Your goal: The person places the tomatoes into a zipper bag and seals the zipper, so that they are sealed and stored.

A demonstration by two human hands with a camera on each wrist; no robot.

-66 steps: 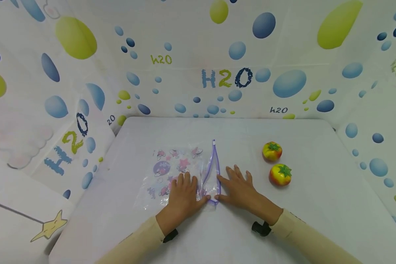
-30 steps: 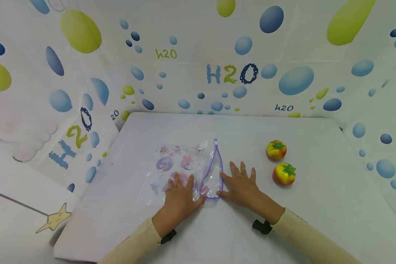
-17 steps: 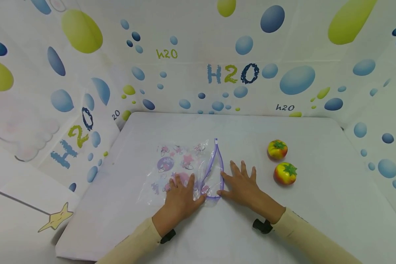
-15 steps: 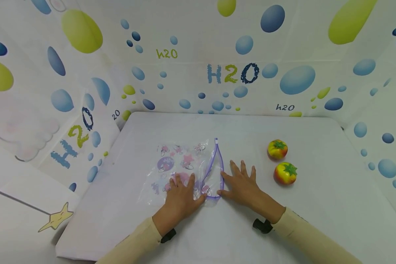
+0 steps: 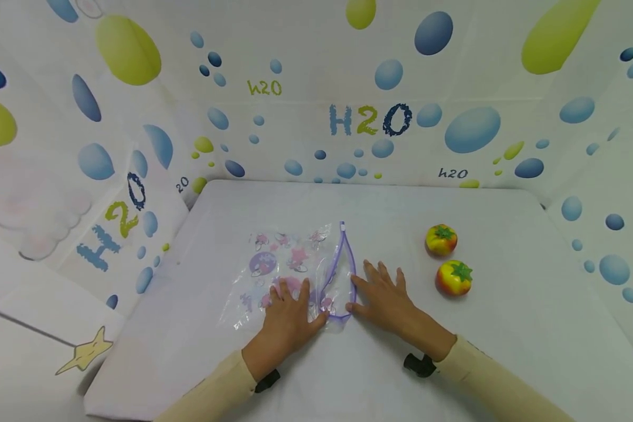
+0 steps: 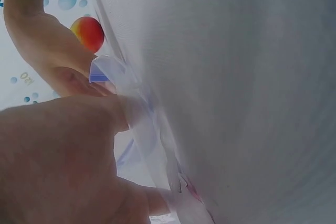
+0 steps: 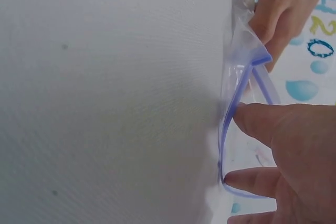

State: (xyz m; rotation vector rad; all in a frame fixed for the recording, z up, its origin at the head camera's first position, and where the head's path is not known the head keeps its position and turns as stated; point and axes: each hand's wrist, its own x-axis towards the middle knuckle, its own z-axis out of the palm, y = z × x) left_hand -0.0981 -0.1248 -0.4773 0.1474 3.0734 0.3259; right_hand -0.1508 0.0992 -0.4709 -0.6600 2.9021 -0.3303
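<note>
A clear plastic zip bag point(image 5: 264, 264) with pink and purple printed pictures lies flat on the white table. Its purple zip edge point(image 7: 226, 129) faces right, and the mouth gapes in a narrow wedge. My left hand point(image 5: 287, 322) rests on the bag's lower right part, fingers spread. With fingers extended, my right hand point(image 5: 387, 302) touches the right side of the zip edge with thumb and index finger. In the right wrist view those two fingertips press against the purple strip. To the right of that hand sit two toy persimmons point(image 5: 441, 240), yellow and red with green leaf tops.
The white table point(image 5: 506, 328) has its far edge against a wall cloth point(image 5: 295, 53) printed with blue and green drops. Dark wrist cameras point(image 5: 419, 365) sit under both wrists.
Since the earliest frame the bag's mouth has spread wider near the hands, and the right hand has drawn slightly away from the left. Over the last half second the hands stay nearly still.
</note>
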